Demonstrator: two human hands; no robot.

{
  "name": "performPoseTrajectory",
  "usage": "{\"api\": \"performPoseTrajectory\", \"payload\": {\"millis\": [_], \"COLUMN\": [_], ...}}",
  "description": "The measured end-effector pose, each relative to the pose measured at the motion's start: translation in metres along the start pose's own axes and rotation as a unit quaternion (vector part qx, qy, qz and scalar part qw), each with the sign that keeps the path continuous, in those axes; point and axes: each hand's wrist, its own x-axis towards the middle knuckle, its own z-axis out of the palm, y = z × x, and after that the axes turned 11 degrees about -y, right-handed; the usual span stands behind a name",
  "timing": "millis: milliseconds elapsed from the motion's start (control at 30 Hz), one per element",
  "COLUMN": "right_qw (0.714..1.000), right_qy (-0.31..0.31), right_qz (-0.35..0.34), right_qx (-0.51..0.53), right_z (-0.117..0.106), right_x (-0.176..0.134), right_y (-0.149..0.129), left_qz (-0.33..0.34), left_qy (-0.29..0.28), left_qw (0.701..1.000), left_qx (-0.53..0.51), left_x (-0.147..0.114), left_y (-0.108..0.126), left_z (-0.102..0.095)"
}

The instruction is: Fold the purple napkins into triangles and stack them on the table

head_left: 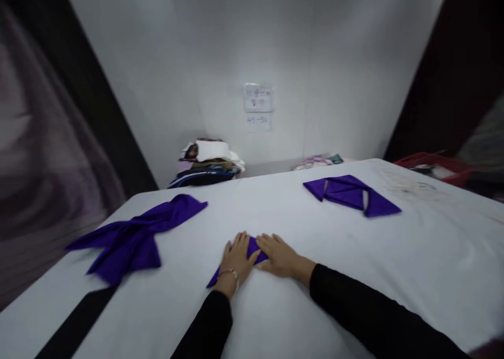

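A small folded purple cloth point(254, 247) lies on the white table point(271, 317) in front of me, mostly covered by both hands. My left hand point(238, 259) presses flat on its left part, fingers stretched forward, with a bracelet at the wrist. Lying on the cloth's right side is my right hand point(277, 255), its fingers extended and the thumb pointing toward my left hand. A pointed corner of the cloth sticks out to the left of my left wrist. Neither hand grasps anything.
A crumpled purple cloth point(137, 233) lies at the left, touching a black strip point(79, 322). Another folded purple cloth point(350, 193) sits at the back right. Behind the table are stacked clothes point(210, 162) and a red basket point(457, 176). Paper signs point(258, 97) hang on the wall.
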Motion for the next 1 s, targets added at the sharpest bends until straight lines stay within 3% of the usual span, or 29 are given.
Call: {"api": "performPoseTrajectory", "payload": {"millis": [200, 600, 700, 800, 900, 1000], "right_qw": [1.0, 0.998, 0.997, 0.998, 0.997, 0.998], "right_qy": [0.003, -0.011, 0.005, 0.025, 0.028, 0.019], "right_qz": [0.004, 0.04, 0.044, -0.012, -0.041, -0.022], "right_qx": [0.015, 0.044, 0.057, 0.059, 0.057, 0.056], "right_z": [-0.01, -0.03, -0.04, -0.044, -0.035, -0.022], "right_x": [-0.006, -0.056, -0.049, -0.029, -0.008, -0.002], "right_y": [-0.003, 0.012, -0.002, -0.023, -0.03, -0.021], "left_qz": [-0.045, -0.06, -0.068, -0.041, 0.007, -0.026], "left_qy": [-0.058, -0.073, -0.075, -0.082, -0.086, -0.093], "left_qw": [0.995, 0.99, 0.988, 0.986, 0.985, 0.986], "left_qx": [0.06, 0.106, 0.117, 0.138, 0.15, 0.136], "left_x": [0.009, 0.013, 0.013, 0.011, 0.01, 0.01], "left_y": [-0.01, -0.011, -0.011, -0.015, -0.018, -0.016], "left_z": [0.005, 0.008, 0.008, 0.009, 0.01, 0.009]}}
